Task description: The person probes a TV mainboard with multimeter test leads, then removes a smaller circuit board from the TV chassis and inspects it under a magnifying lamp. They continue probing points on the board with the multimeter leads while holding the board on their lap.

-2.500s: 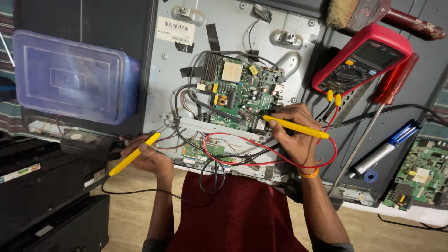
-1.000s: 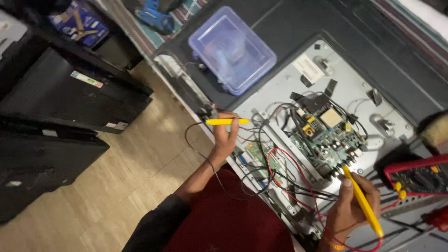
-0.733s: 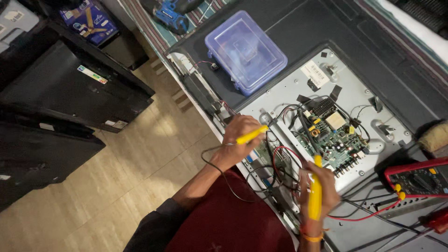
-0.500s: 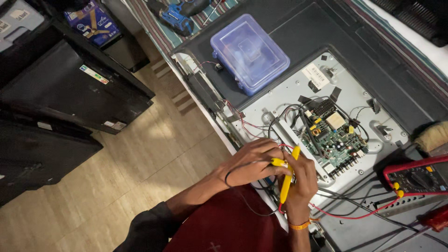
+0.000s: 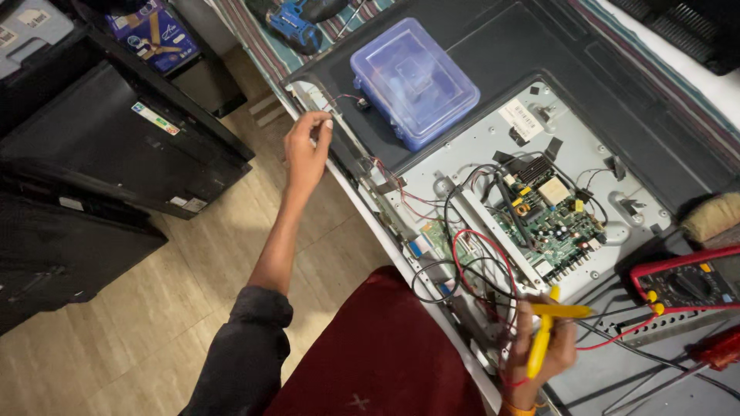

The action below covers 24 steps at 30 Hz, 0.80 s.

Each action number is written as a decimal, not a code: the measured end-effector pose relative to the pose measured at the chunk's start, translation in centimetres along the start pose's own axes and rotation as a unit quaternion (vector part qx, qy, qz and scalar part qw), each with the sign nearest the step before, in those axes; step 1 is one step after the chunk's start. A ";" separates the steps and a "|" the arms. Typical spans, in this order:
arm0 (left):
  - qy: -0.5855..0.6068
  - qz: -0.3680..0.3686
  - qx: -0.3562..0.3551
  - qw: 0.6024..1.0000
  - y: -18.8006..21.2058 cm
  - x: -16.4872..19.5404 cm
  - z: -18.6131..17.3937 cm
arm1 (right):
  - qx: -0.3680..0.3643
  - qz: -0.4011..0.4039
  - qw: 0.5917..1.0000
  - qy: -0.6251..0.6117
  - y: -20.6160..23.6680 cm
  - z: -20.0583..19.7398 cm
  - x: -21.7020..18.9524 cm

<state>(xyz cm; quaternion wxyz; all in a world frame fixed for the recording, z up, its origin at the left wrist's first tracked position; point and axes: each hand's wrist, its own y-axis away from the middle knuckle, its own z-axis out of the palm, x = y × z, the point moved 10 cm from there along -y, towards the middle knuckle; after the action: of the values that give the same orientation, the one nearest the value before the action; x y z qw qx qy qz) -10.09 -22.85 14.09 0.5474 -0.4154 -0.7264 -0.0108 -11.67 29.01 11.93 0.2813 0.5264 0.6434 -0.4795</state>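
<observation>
The opened television chassis (image 5: 493, 92) runs diagonally from upper centre to lower right of the frame, with the plastic box (image 5: 414, 81) on its upper part. The circuit board (image 5: 551, 219) sits right of centre inside the chassis; the multimeter (image 5: 688, 283) lies at the right edge. The cordless drill (image 5: 291, 21) lies at the top, above the box.

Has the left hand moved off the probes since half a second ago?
Yes. The left hand has gone from beside the right hand out to the television's corner edge, near the blue plastic box. Both yellow probes are in the right hand.
</observation>
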 end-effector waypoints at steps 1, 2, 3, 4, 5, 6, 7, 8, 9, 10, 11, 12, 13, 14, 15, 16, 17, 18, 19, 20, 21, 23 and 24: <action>-0.005 0.018 0.028 0.999 0.5 -0.3 -0.6 | 0.021 0.016 0.999 -0.034 0.1 -0.6 0.9; -0.011 0.036 0.057 0.998 1.0 -0.7 -1.1 | 0.042 0.032 0.996 -0.069 0.1 -1.1 1.8; -0.017 0.054 0.086 0.995 1.7 -1.1 -1.7 | 0.060 0.047 0.992 -0.105 0.1 -1.5 2.7; 0.027 0.003 0.110 0.994 2.2 -2.9 -1.9 | 0.057 0.043 0.993 -0.099 0.0 -1.5 3.0; 0.072 -0.048 0.134 0.987 3.0 -4.7 -1.8 | 0.054 0.038 0.993 -0.094 0.0 -1.7 3.2; 0.116 -0.097 0.158 0.976 3.8 -6.4 -1.9 | 0.050 0.033 0.994 -0.089 0.0 -1.9 3.3; 0.096 -0.108 0.153 0.978 4.6 -6.9 -1.8 | 0.038 0.029 0.996 -0.080 0.2 -2.0 3.3; 0.076 -0.119 0.149 0.979 5.6 -7.2 -1.4 | 0.026 0.025 0.997 -0.070 0.3 -2.1 3.2; 0.057 -0.129 0.144 0.979 6.4 -7.4 -1.1 | 0.014 0.020 0.998 -0.060 0.5 -2.1 3.2; 0.034 -0.124 0.136 0.982 6.9 -7.2 -0.9 | 0.009 0.041 0.999 -0.015 0.8 -2.3 3.6; 0.011 -0.120 0.128 0.984 7.5 -7.1 -0.6 | 0.003 0.062 0.998 0.032 1.2 -2.5 4.1; -0.011 -0.116 0.118 0.986 7.8 -6.9 -0.3 | -0.001 0.083 0.993 0.079 1.6 -2.8 4.6; -0.005 -0.105 0.106 0.989 7.9 -6.7 0.0 | 0.029 0.058 0.993 0.099 1.8 -3.4 4.3; 0.001 -0.093 0.093 0.991 7.8 -6.4 0.3 | 0.060 0.033 0.991 0.118 2.2 -3.6 4.0; 0.007 -0.082 0.078 0.994 7.6 -6.2 0.6 | 0.067 0.056 0.992 0.089 2.3 -4.1 4.9; 0.002 -0.079 0.083 0.993 7.4 -6.2 0.6 | 0.075 0.079 0.992 0.060 2.5 -4.4 5.9; -0.003 -0.075 0.086 0.993 6.9 -6.3 0.5 | 0.059 0.150 0.987 -0.020 2.6 -4.6 7.9; -0.008 -0.070 0.089 0.993 6.4 -6.4 0.5 | 0.043 0.218 0.970 -0.100 3.0 -4.5 9.8; -0.016 -0.056 0.081 0.995 5.8 -6.3 0.6 | 0.032 0.228 0.968 -0.095 3.0 -4.9 10.6; -0.024 -0.042 0.071 0.996 5.3 -6.2 0.8 | 0.023 0.238 0.967 -0.088 3.1 -5.5 11.5; -0.030 -0.027 0.060 0.997 4.7 -6.1 0.9 | 0.015 0.248 0.965 -0.082 3.2 -6.1 12.4; -0.044 -0.005 0.033 0.998 3.5 -6.2 1.0 | -0.036 0.259 0.965 0.019 3.2 -6.7 14.4; -0.049 0.008 0.019 0.999 2.9 -6.2 1.0 | -0.060 0.264 0.960 0.069 3.3 -6.9 15.5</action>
<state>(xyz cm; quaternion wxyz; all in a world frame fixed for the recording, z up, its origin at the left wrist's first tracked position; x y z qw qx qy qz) -8.76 -24.18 7.46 0.5189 -0.4104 -0.7493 0.0281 -12.02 41.56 0.06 0.3840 0.6912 0.5269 -0.3116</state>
